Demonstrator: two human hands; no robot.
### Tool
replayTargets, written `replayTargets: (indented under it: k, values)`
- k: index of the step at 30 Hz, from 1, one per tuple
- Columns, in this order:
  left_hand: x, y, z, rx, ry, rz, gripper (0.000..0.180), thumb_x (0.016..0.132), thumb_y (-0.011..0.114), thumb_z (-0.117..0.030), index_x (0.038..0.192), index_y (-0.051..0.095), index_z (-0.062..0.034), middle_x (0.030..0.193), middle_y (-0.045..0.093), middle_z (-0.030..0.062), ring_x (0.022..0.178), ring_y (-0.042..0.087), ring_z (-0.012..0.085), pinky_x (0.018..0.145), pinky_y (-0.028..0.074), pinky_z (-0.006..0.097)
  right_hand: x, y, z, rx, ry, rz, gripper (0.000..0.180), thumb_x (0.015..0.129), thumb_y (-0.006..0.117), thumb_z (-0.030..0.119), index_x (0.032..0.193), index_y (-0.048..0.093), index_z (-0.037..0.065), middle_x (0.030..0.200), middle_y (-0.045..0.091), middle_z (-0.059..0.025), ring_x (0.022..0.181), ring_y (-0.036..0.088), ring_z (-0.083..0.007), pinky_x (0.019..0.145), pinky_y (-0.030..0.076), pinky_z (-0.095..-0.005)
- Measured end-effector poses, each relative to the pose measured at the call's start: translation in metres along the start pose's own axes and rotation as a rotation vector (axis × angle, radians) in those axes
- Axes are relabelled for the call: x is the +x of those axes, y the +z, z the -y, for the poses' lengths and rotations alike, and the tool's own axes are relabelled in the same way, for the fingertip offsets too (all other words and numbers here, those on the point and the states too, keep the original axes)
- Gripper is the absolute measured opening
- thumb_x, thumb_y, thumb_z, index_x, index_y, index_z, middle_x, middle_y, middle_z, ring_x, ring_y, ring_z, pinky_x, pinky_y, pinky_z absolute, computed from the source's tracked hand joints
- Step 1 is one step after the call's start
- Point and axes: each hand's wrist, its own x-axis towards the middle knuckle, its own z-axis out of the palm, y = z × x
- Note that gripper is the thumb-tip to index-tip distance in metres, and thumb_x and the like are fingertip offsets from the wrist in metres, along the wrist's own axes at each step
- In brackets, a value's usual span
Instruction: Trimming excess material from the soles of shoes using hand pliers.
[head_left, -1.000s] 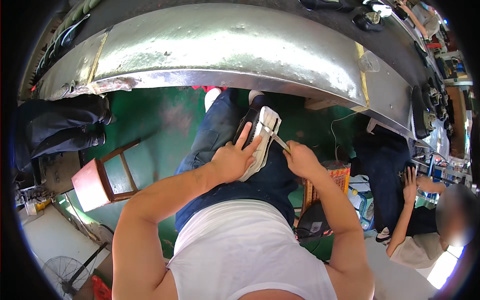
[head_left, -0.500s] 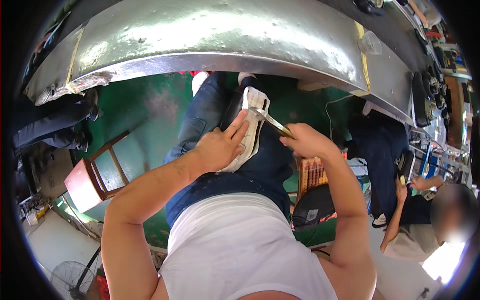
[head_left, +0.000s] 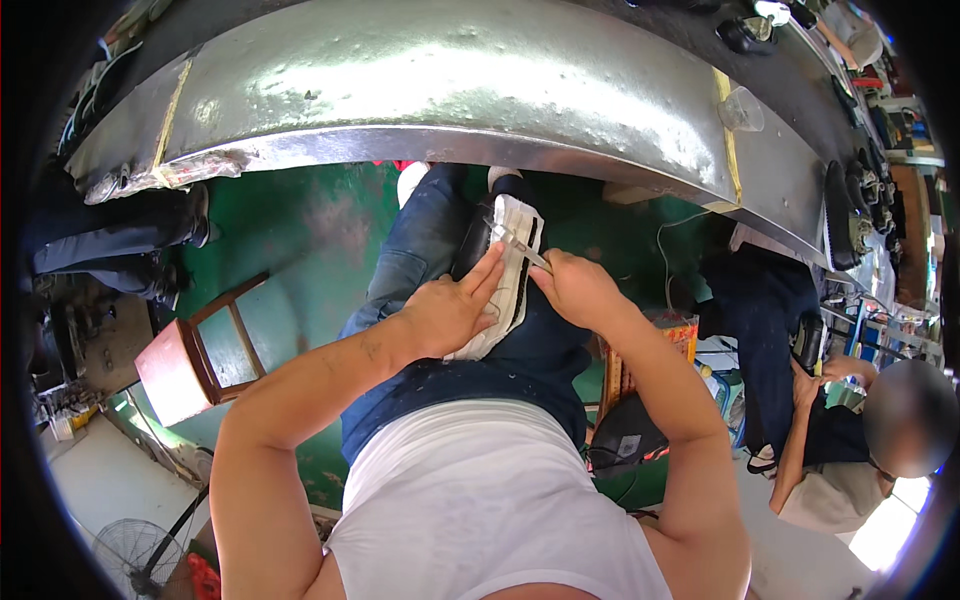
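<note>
My L hand (head_left: 450, 314) lies flat, fingers apart, on the white-soled black shoe (head_left: 508, 303) on my navy-trousered lap (head_left: 550, 348), frame ctr. R hand (head_left: 584, 290) grips a slim metal-headed tool (head_left: 526, 252); best brace firmly, fingertips clear.

Shiny metal tool (head_left: 522, 250) (matt white sole (head_left: 508, 290))
</note>
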Motion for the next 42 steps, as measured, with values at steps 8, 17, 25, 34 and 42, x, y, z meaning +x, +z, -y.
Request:
replayTargets:
  k: [8,17,25,34,42]
  values:
    - [-0.021,0.007,-0.009,0.026,0.068,-0.088,0.077,0.095,0.06,-0.033,0.152,0.023,0.0019,0.161,0.015,0.0224,0.105,0.061,0.0497,0.096,0.049,0.045,-0.023,0.0,0.004,0.127,0.06,0.059,0.04,0.101,0.049,0.037,0.092,0.057,-0.002,0.081,0.065,-0.0254,0.081,0.063,-0.0461,0.072,0.049,-0.0516]
    - [-0.041,0.057,-0.017,-0.739,-0.421,-0.397,0.071,0.092,0.062,-0.022,0.147,0.031,0.0107,0.151,0.035,0.031,0.14,0.038,0.0389,0.116,0.032,0.038,-0.059,0.027,0.024,0.415,0.103,0.119,0.041,0.102,0.047,0.037,0.094,0.057,-0.002,0.082,0.065,-0.0261,0.083,0.062,-0.0478,0.074,0.049,-0.0528]
    - [-0.044,0.052,-0.011,-0.624,-0.26,-0.364,0.087,0.084,0.071,-0.019,0.154,0.023,0.0013,0.145,0.045,0.0292,0.139,0.042,0.0369,0.116,0.032,0.035,-0.076,0.038,0.04,0.212,0.121,0.187,0.043,0.101,0.049,0.039,0.101,0.061,-0.002,0.091,0.067,-0.0248,0.086,0.064,-0.0453,0.075,0.049,-0.0517]
    - [-0.049,0.006,-0.003,-0.679,-0.158,-0.365,0.089,0.075,0.076,-0.011,0.152,0.031,-0.0073,0.13,0.058,0.0256,0.117,0.06,0.0382,0.102,0.046,0.036,-0.103,0.052,0.019,0.512,0.164,-0.031,0.036,0.101,0.05,0.032,0.108,0.061,-0.002,0.085,0.068,-0.0171,0.078,0.068,-0.0327,0.073,0.053,-0.0408]
    - [-0.031,-0.114,-0.033,-0.921,0.15,-0.72,0.072,0.072,0.087,-0.007,0.131,0.046,-0.0032,0.102,0.071,0.0132,0.092,0.069,0.0176,0.081,0.055,0.032,-0.122,0.061,0.0,1.001,0.264,-0.247,0.034,0.103,0.048,0.028,0.109,0.059,-0.003,0.085,0.066,-0.0089,0.072,0.063,-0.0155,0.07,0.051,-0.0305]
